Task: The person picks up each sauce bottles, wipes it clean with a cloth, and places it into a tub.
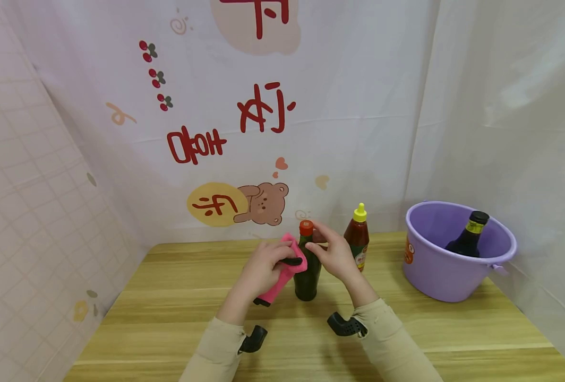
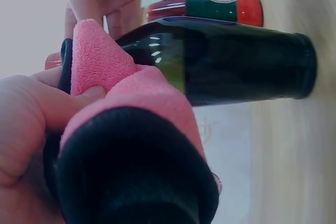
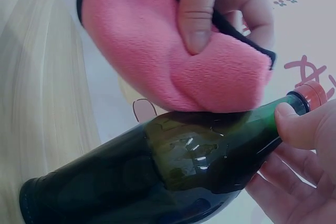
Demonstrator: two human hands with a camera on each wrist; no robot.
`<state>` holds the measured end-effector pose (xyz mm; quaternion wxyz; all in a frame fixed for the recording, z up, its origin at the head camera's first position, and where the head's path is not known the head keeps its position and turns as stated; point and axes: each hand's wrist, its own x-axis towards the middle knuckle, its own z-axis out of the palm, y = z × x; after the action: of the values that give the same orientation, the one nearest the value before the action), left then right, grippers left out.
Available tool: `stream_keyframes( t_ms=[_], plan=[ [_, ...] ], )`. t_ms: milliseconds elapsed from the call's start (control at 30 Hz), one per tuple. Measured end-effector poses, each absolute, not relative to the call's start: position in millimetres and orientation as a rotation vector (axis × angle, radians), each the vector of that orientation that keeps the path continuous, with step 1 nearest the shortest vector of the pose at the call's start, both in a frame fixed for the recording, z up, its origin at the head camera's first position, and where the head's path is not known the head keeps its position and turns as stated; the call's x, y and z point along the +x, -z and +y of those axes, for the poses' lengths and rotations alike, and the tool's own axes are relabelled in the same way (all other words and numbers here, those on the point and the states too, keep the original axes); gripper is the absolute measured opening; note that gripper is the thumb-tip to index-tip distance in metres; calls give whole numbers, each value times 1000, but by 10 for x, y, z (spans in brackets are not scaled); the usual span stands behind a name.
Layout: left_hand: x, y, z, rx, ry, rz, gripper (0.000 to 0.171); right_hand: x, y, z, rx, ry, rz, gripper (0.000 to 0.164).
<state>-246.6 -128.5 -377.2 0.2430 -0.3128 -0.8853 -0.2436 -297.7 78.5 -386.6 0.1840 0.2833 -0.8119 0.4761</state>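
Note:
A dark green glass bottle (image 1: 307, 282) with a red cap stands upright on the table. My right hand (image 1: 334, 254) holds it by the neck, thumb on the near side just below the cap and fingers behind, as the right wrist view shows. In my left hand (image 1: 263, 268) is a pink cloth (image 3: 136, 40) with black edging, pinched between thumb and fingers. The folded cloth lies right at the bottle's shoulder, and its loose end hangs down toward the table.
Just behind my right hand stands a red sauce bottle (image 1: 357, 233) with a yellow nozzle. On the right is a purple bucket (image 1: 447, 278) with a dark, black-capped bottle (image 1: 469, 239) leaning inside. A printed white curtain (image 1: 359, 106) hangs behind the wooden table (image 1: 177, 302).

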Motion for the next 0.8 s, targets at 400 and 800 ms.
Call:
stream_keyframes(
  t_ms=[400,800],
  plan=[
    [-2427,4030,-1364,-850,717,-2413,32,-2963,3870,785,779,-1328,-2300,52],
    [-2455,4178,-1401,-875,783,-2413,33,-2963,3874,783,770,-1292,-2310,52]
  ],
)
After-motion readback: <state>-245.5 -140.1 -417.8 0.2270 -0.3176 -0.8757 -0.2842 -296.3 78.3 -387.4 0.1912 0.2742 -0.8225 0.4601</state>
